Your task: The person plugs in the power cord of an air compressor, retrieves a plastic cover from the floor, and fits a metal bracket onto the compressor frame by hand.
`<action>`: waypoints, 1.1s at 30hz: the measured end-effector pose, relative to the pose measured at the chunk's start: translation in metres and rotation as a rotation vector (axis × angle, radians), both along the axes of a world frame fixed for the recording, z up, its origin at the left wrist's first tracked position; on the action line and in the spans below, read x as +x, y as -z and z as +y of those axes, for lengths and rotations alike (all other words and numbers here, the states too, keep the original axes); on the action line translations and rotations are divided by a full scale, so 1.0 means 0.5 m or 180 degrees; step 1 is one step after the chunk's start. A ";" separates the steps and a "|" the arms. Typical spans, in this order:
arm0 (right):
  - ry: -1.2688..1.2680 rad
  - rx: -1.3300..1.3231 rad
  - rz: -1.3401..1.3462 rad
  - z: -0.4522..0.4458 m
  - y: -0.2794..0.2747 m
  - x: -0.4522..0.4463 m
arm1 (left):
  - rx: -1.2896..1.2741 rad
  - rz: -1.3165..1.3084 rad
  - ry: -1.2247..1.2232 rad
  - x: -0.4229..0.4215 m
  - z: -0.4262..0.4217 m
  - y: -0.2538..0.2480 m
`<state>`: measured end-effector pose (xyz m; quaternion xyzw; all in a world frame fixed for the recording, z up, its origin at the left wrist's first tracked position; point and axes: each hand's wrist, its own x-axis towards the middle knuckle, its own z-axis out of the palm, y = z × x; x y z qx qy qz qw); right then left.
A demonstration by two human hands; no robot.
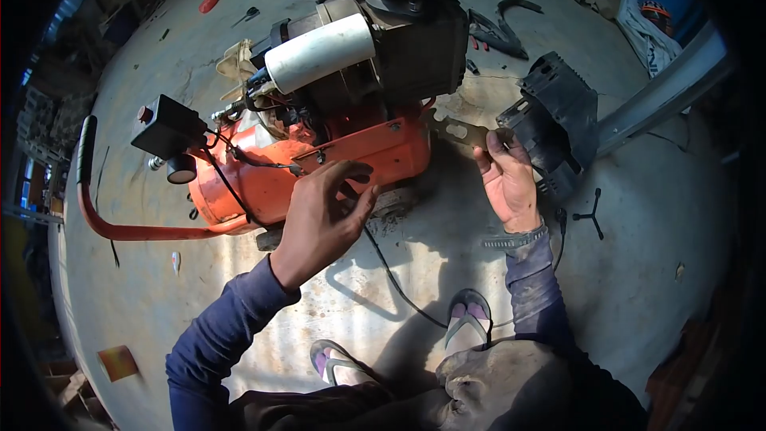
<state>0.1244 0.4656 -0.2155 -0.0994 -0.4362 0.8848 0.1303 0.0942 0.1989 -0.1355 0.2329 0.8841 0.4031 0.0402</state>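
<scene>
An air compressor with an orange tank (375, 156) stands in front of me, its dark pump and motor on top. My left hand (323, 215) hovers in front of the tank's near side, fingers curved and thumb apart, with nothing visible between them. My right hand (511, 179) is right of the tank, pinching a thin flat plate with cut-outs (459, 129), like a gasket, by its right end. Its left end reaches close to the tank. A white cylinder (321, 52) lies across the motor. Just beyond my right hand sits a black slotted cover (558, 112).
A black pressure switch box (169, 129) and an orange handle (152, 231) extend at the left. A black three-armed wrench (592, 214) lies at right. A cable (391, 271) crosses the floor by my sandals. A curved black part (503, 28) lies behind.
</scene>
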 end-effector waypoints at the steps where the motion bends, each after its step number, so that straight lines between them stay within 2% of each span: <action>1: -0.0112 -0.0244 -0.0065 0.005 0.015 0.008 | -0.0157 0.0395 0.0058 -0.005 0.000 0.002; 2: -0.0235 -0.0498 -0.0135 0.003 0.028 0.014 | -0.0326 0.0785 0.0106 -0.007 -0.003 0.002; 3: -0.0261 -0.0508 -0.0138 -0.007 0.039 0.021 | -0.0340 0.0783 0.0082 -0.006 -0.011 0.000; 6: -0.1114 -0.1174 -0.0199 -0.056 0.066 0.048 | -0.0860 0.1306 -0.0490 -0.005 -0.045 -0.007; 7: -0.1118 -0.1201 -0.0204 -0.079 0.067 0.049 | -0.0888 0.1298 -0.0488 -0.006 -0.052 -0.006; 9: -0.1234 -0.1442 -0.0206 -0.135 0.063 0.040 | -0.0292 0.0587 -0.0650 -0.007 -0.069 -0.001; 10: -0.1269 -0.1445 -0.0213 -0.156 0.064 0.031 | 0.0021 0.0235 -0.0748 -0.005 -0.077 0.004; 13: -0.0869 -0.0723 0.0278 -0.202 0.070 0.001 | 0.0380 0.0010 -0.0893 -0.003 -0.088 0.022; 14: -0.0894 -0.0728 0.0279 -0.207 0.069 -0.006 | 0.0566 -0.0096 -0.0937 -0.003 -0.091 0.026; 17: -0.0571 0.0031 0.0582 -0.210 0.067 -0.021 | 0.0591 -0.0119 -0.0883 -0.003 -0.088 0.025; 21: -0.0560 0.0383 0.0770 -0.204 0.068 -0.025 | 0.0710 -0.0012 -0.0898 -0.013 -0.081 0.041; 27: -0.0599 0.0175 0.0851 -0.204 0.085 -0.049 | 0.0592 0.0166 -0.0909 -0.031 -0.080 0.052; 30: -0.0656 0.0097 0.0859 -0.202 0.089 -0.054 | 0.0909 0.0387 -0.0810 -0.031 -0.076 0.063; 33: -0.0792 -0.0388 0.0866 -0.206 0.092 -0.050 | 0.1002 0.0392 -0.0841 -0.031 -0.072 0.068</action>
